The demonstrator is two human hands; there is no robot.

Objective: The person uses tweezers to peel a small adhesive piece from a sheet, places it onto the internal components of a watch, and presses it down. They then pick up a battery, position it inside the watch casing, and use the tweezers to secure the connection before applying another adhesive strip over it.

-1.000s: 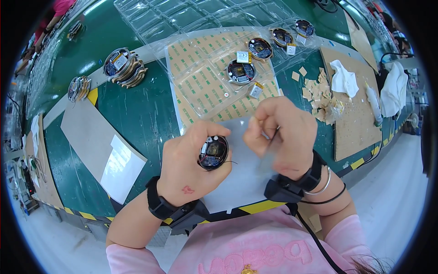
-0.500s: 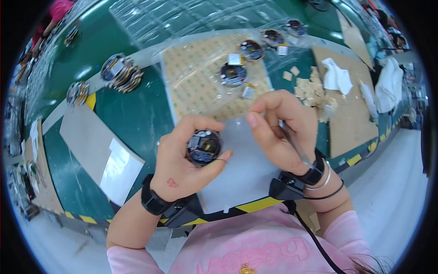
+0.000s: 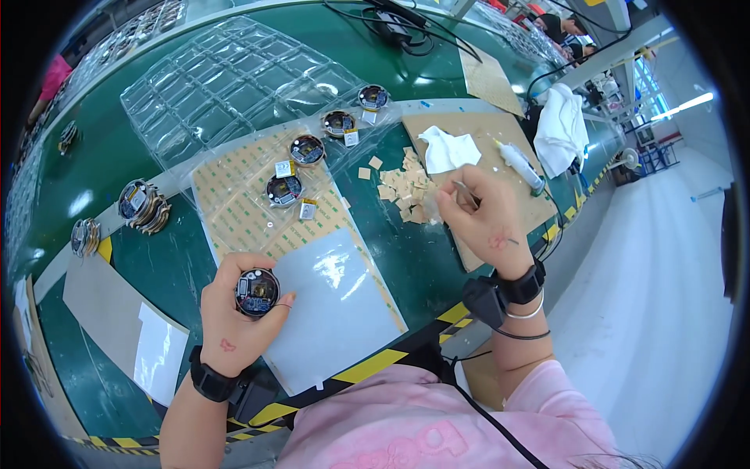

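My left hand is closed around a round electronic module, its dark circuit side facing up, above the left edge of a white sheet. A thin wire shows by the thumb. My right hand grips metal tweezers, partly hidden by the fingers. It is just right of a pile of small tan squares, over a brown board. Whether the tweezer tips hold anything cannot be made out. Beyond the left hand, several similar modules with small silver battery-like blocks lie on clear plastic.
A tan, green-marked sheet lies beneath the plastic. Behind is a clear compartment tray. Stacked round parts stand at left. A white cloth and a white tube rest on the brown board. Yellow-black tape marks the table edge.
The view has swung to the right. My right hand has moved away from the left one, rightward to the tan squares, tweezers still held. The left hand keeps the module.
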